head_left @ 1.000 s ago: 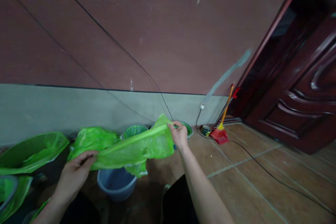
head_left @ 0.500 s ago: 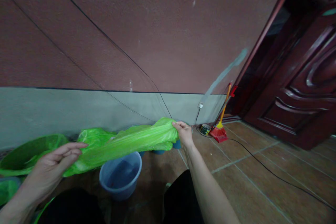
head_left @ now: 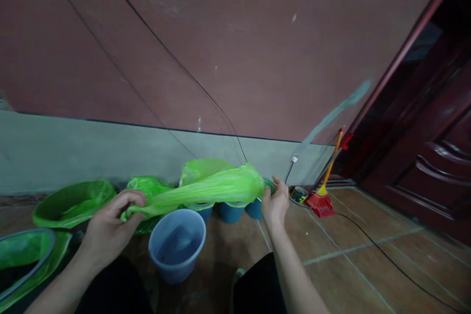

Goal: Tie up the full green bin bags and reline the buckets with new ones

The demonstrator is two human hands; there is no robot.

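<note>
A bright green plastic bag (head_left: 206,189) is stretched out sideways in the air above a small blue bucket (head_left: 176,243). My left hand (head_left: 108,228) grips its left end, fingers curled around the gathered plastic. My right hand (head_left: 275,203) is at the bag's right end, fingers spread; whether it still grips the plastic is unclear. The blue bucket stands unlined on the brown tiled floor, just in front of my knees.
Blue buckets (head_left: 230,211) stand in a row along the wall behind the bag. Green-lined bins (head_left: 69,203) sit at the left. A red dustpan with a yellow-handled broom (head_left: 324,196) leans by the dark wooden door (head_left: 434,147). A black cable (head_left: 382,255) crosses the floor.
The bag has bunched into a narrower roll and shifted right. My left hand has closed around its left end. My right hand's fingers have loosened at the right end.
</note>
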